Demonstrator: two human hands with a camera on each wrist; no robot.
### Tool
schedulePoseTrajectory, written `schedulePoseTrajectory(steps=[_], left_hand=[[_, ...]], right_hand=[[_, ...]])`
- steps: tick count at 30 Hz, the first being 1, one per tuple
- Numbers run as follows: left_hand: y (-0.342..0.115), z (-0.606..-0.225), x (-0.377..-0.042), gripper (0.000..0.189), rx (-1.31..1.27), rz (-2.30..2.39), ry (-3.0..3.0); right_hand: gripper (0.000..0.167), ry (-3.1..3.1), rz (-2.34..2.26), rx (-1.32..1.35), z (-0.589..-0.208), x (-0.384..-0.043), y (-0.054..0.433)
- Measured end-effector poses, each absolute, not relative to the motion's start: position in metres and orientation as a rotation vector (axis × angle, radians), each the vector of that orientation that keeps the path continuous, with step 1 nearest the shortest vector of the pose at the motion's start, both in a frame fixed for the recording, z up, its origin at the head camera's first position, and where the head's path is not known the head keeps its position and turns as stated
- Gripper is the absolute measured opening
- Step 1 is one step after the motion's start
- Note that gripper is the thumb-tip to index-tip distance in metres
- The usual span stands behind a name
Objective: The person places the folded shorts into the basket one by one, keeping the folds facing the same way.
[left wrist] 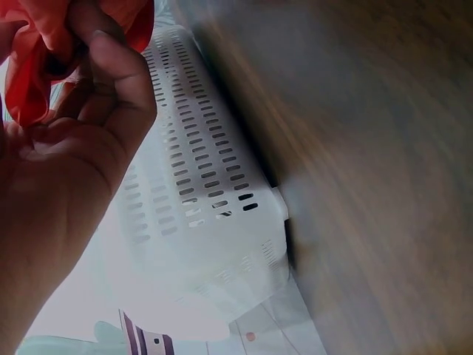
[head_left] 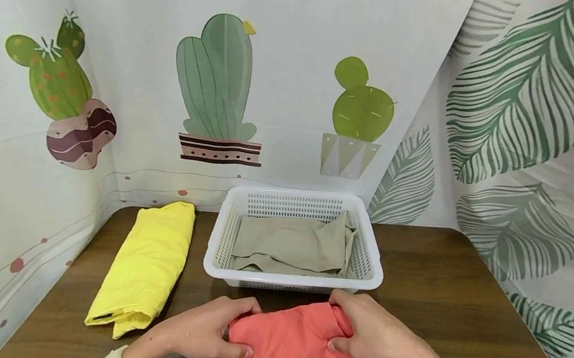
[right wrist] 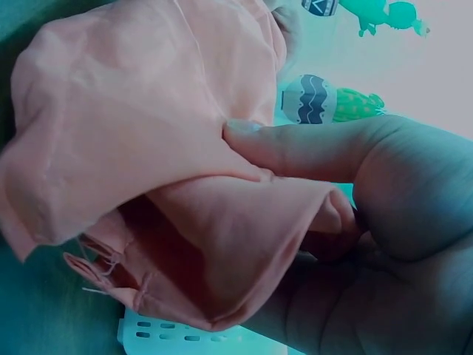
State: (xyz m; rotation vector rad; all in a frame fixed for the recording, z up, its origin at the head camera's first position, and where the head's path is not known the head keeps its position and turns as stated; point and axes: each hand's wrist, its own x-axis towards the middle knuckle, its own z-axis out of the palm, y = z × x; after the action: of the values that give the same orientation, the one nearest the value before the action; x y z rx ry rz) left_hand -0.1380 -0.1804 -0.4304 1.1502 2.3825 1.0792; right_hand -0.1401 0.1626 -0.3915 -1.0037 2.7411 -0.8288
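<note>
A folded coral-red cloth (head_left: 292, 349) is held between both hands in front of the basket. My left hand (head_left: 207, 327) grips its left end, thumb on the near face and fingers behind. At the other end, my right hand (head_left: 372, 332) pinches the fabric with the thumb on top and fingers curled underneath. In the right wrist view the cloth (right wrist: 148, 118) shows loose folds and a few stray threads at one edge. Just beyond the hands stands a white plastic basket (head_left: 292, 282), with folded grey-beige cloth (head_left: 289, 241) lying inside it.
A folded yellow cloth (head_left: 147, 266) lies on the left side of the dark wooden table (head_left: 432, 277). Behind the table hangs a white curtain (head_left: 294, 83) printed with cacti and leaves. The basket's slotted side (left wrist: 207, 163) stands close beyond the left hand.
</note>
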Motion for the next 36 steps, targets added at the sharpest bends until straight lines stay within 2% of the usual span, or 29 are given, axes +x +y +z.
schedulePoseTrajectory(steps=[36], left_hand=[[-0.1791, -0.4325, -0.1377, 0.028, 1.101, 1.136, 2.293]], right_hand=[[0.042, 2.721, -0.812, -1.034, -0.3965, -0.1402, 0.1615]])
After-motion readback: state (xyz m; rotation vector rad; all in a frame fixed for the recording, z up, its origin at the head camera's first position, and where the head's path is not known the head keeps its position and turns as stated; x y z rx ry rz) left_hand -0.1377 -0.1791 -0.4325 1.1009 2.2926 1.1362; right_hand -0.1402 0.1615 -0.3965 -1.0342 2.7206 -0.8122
